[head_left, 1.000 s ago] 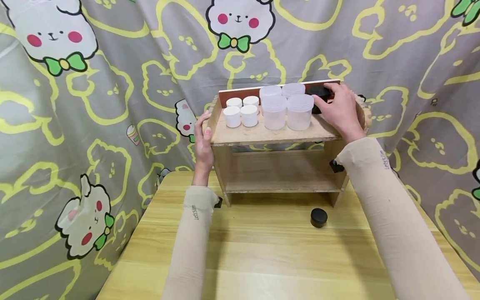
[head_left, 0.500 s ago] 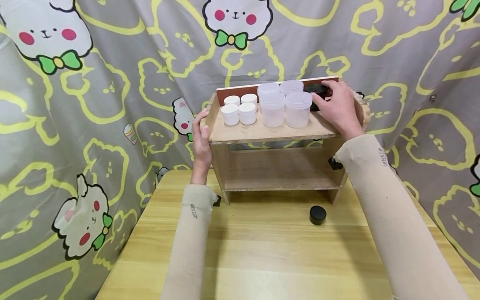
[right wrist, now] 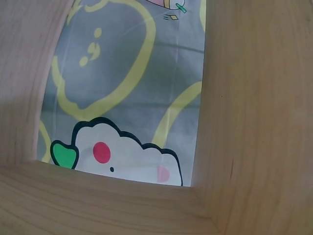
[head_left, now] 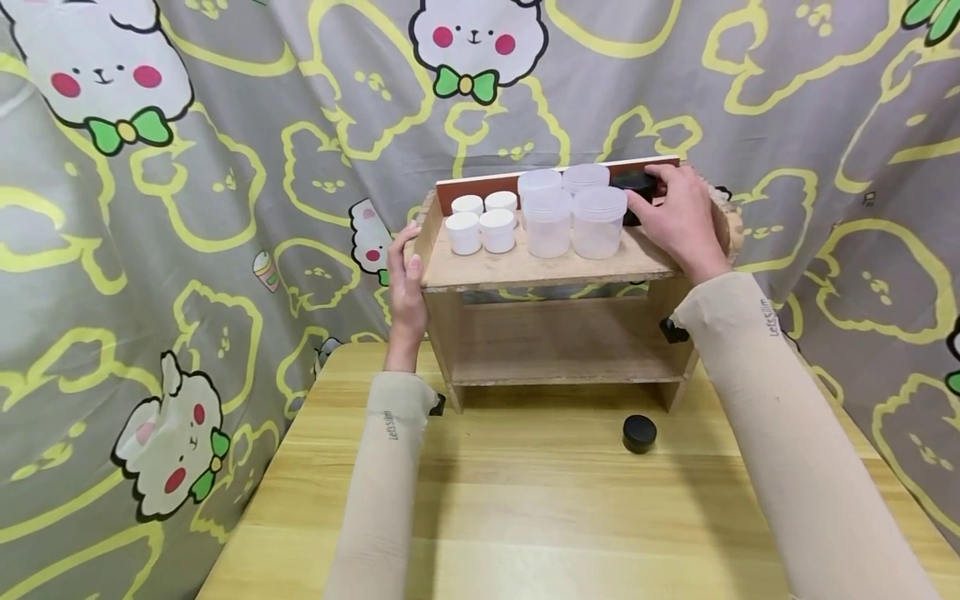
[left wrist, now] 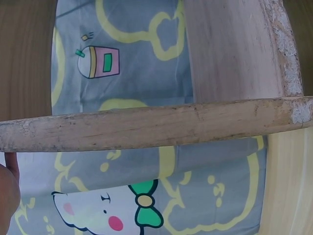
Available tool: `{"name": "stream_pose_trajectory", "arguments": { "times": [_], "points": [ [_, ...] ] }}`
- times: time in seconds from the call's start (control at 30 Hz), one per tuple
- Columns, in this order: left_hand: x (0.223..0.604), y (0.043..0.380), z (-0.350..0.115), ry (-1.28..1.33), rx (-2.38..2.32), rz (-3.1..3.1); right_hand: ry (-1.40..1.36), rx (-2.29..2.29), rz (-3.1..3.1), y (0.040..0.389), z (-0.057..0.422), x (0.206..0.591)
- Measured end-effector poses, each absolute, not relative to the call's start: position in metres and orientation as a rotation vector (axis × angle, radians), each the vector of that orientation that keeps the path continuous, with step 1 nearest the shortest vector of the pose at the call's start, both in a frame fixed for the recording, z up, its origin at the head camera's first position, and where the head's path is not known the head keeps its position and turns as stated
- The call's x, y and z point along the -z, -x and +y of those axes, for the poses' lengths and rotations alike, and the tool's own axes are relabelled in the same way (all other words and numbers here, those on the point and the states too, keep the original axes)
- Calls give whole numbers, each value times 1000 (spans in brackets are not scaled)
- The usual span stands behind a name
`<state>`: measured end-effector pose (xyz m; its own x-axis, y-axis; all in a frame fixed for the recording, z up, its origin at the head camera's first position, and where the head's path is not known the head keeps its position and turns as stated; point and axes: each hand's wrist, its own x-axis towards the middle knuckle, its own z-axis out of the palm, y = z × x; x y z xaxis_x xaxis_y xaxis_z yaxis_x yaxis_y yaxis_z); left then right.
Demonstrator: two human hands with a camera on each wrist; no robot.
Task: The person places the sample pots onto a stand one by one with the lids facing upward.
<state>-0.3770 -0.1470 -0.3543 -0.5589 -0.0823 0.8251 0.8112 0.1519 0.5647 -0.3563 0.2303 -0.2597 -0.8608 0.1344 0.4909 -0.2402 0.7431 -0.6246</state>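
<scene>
In the head view, a small wooden shelf [head_left: 555, 271] stands on the table. My left hand [head_left: 407, 292] holds its left side panel near the top, fingers bent at the edge; the left wrist view shows part of that hand [left wrist: 7, 196] against the panel's edge. At the right end of the top board, my right hand [head_left: 678, 221] pinches a black round jar [head_left: 632, 185], partly covered by the fingers. Left of it stand several translucent lidded jars [head_left: 597, 223], then several small white jars [head_left: 464, 233]. The right wrist view shows only shelf boards [right wrist: 254, 122] and curtain.
Another black jar [head_left: 640, 434] lies on the wooden table [head_left: 517, 500] in front of the shelf's right leg. The shelf has a lower board [head_left: 562, 342]. Behind everything hangs a grey patterned curtain [head_left: 247, 208].
The camera view shifts slightly. Both hands keep their places on the shelf and the black jar, and the jars stand as before.
</scene>
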Motion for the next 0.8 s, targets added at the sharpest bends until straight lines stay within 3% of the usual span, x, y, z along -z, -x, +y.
{"name": "stream_pose_trajectory", "arguments": {
  "times": [0.5, 0.8],
  "points": [
    [357, 378, -148, 714, 1503, -1734, -39, -1012, -2336, 349, 228, 262],
    [358, 379, -150, 720, 1502, -1711, -173, -1127, -1971, 319, 220, 264]
  ]
}}
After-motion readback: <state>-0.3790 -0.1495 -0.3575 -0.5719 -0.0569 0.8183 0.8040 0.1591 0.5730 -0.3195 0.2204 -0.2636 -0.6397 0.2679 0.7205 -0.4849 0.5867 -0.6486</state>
